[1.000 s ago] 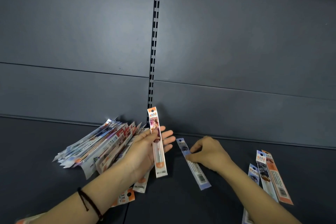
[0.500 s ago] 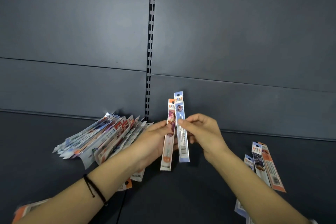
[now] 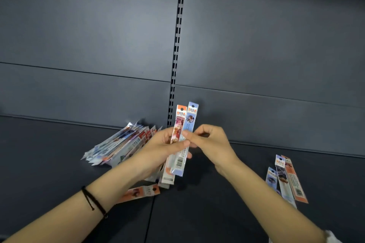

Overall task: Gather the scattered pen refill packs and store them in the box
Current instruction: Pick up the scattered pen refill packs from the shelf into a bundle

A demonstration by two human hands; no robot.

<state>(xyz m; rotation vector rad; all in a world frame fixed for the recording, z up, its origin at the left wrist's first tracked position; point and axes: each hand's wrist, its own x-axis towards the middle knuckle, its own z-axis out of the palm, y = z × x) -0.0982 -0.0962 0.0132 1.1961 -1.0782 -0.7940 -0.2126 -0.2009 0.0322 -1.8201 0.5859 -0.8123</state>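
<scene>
A dark grey metal shelf [image 3: 197, 213] lies under a back wall [image 3: 79, 35] of matching panels, crossed by horizontal seams. A black slotted upright [image 3: 177, 45] runs down the wall's middle. Soft light leaves a pale sheen on the upper left panel

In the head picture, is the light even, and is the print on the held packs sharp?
Head view: dim light, pale sheen on the dark grey back panel; black slotted upright leans, seams slope; small print on the two narrow plastic refill packs is too soft to read.
</scene>
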